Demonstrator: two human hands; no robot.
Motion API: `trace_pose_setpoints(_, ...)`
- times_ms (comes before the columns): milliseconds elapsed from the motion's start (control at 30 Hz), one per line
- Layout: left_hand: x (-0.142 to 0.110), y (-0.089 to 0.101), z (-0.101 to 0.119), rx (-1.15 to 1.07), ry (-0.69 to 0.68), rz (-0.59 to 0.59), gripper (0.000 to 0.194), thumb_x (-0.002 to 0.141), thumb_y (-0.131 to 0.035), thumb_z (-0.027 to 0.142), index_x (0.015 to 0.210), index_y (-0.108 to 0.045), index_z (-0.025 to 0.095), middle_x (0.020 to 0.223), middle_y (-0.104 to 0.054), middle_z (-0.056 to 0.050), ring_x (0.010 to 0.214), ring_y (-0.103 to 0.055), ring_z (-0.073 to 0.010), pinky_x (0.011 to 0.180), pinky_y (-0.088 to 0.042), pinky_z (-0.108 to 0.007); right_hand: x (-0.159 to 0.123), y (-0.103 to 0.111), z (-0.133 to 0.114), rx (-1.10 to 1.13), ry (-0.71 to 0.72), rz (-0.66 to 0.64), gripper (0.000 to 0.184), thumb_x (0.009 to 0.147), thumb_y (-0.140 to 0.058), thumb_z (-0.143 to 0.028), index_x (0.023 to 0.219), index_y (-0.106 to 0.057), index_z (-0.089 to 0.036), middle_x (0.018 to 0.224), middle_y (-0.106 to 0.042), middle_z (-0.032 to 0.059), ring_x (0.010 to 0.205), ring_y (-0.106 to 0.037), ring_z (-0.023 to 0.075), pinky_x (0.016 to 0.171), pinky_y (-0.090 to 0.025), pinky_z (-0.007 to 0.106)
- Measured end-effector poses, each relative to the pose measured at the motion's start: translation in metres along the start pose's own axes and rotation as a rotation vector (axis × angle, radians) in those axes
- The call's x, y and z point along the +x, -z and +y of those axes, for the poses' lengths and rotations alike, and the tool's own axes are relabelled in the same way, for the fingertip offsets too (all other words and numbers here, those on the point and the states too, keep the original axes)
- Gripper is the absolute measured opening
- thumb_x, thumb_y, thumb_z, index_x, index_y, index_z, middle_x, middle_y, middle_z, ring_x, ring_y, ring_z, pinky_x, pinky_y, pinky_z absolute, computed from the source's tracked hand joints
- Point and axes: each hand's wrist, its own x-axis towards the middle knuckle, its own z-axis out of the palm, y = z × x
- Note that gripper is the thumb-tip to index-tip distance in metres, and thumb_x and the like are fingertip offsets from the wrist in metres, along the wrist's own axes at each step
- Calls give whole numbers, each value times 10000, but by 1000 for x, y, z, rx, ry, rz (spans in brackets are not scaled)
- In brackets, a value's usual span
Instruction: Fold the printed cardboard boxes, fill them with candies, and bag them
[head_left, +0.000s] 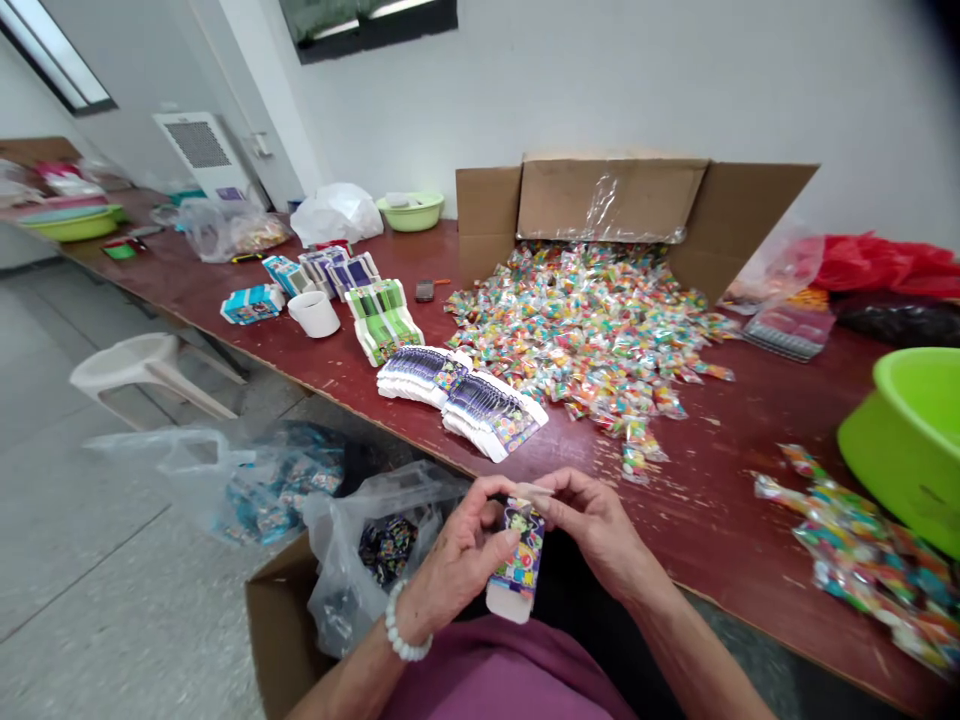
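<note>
A small printed candy box (519,560), purple with colourful pictures, is held up at the table's front edge. My left hand (469,545) grips its side, thumb across the printed front. The fingers of my right hand (592,520) pinch the white flap at the box's upper end. A white flap also sticks out at the lower end. Just beyond lie rows of flattened purple boxes (491,410), fanned out on the table. Past them spreads a large heap of wrapped candies (585,320), spilling from a cardboard carton (615,195) lying open toward me.
Green flat boxes (384,315), a white roll (313,314) and blue boxes (253,303) sit to the left. At right are a lime-green basin (900,440) and more wrapped candies (862,540). Below left, a plastic bag (337,570) with dark packets stands in a carton near a white stool (142,365).
</note>
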Motion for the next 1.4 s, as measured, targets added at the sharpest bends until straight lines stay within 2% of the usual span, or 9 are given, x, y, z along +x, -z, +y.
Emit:
trace_pose_setpoints(133, 1, -1, 0, -162, 98, 62, 589, 866, -700, 384, 1332, -347, 316, 1019, -667, -26, 757, -676, -163, 667, -514, -273, -1, -3, -3, -1, 87, 36, 264, 747, -830, -395, 788, -684, -179, 746, -705, 13, 653, -590, 124, 621, -466, 245)
trace_pose_setpoints(300, 7, -7, -5, -365, 376, -37, 552, 920, -444, 635, 1118, -573, 136, 859, -694, -102, 532, -663, -182, 515, -508, -280, -2, -8, 0, 13, 132, 29, 363, 756, -820, -345, 1042, -632, -225, 851, -715, 9, 759, -658, 151, 702, -527, 265)
trace_pose_setpoints(467, 8, -19, -9, -358, 272, 166, 489, 919, -482, 577, 1029, -630, 124, 739, -688, -75, 505, -631, -168, 488, -518, -271, -7, -17, 8, 36, 205, 175, 313, 769, -805, -324, 955, -565, -250, 1049, -688, 22, 647, -619, 111, 586, -524, 241)
trace_pose_setpoints(567, 7, -23, -9, -389, 242, 214, 462, 915, -502, 553, 1060, -635, 135, 746, -697, -69, 550, -641, -173, 518, -541, -283, -14, -20, 13, -53, 205, 168, 197, 855, -715, -378, 911, -603, -226, 933, -669, 19, 515, -539, 90, 464, -463, 233)
trace_pose_setpoints(667, 5, -23, -9, -396, 251, 182, 461, 932, -479, 539, 1109, -633, 141, 795, -710, -70, 567, -647, -164, 554, -543, -282, -18, -17, 15, -213, 219, 151, 171, 898, -664, -380, 914, -644, -210, 792, -627, 6, 517, -537, 105, 457, -446, 232)
trace_pose_setpoints(933, 5, -19, -5, -465, 295, 137, 378, 923, -487, 447, 1063, -651, 137, 833, -723, -85, 651, -665, -178, 614, -542, -287, -14, -6, 2, -546, 440, 32, 126, 948, -583, -280, 879, -663, -212, 900, -681, 49, 607, -586, 130, 581, -486, 262)
trace_pose_setpoints(1067, 8, -22, -5, -437, 319, 231, 390, 871, -489, 477, 901, -644, 121, 661, -686, -78, 513, -622, -180, 502, -502, -277, -12, -7, 4, -431, 328, -17, 101, 938, -606, -312, 945, -649, -220, 852, -660, 24, 566, -596, 124, 574, -496, 260)
trace_pose_setpoints(1200, 9, -25, -5, -411, 316, 227, 397, 843, -519, 490, 959, -632, 127, 658, -678, -61, 485, -619, -181, 475, -496, -282, -10, -5, 7, -257, 184, -43, 322, 917, -644, -343, 1225, -588, -265, 916, -646, 10, 589, -592, 123, 568, -503, 259)
trace_pose_setpoints(1400, 7, -21, -3, -468, 264, 128, 325, 848, -556, 455, 1046, -573, 197, 697, -669, -16, 484, -627, -167, 469, -495, -266, -9, 0, -7, -478, 353, -98, 169, 952, -598, -333, 883, -696, -213, 857, -650, 40, 740, -623, 169, 686, -495, 292)
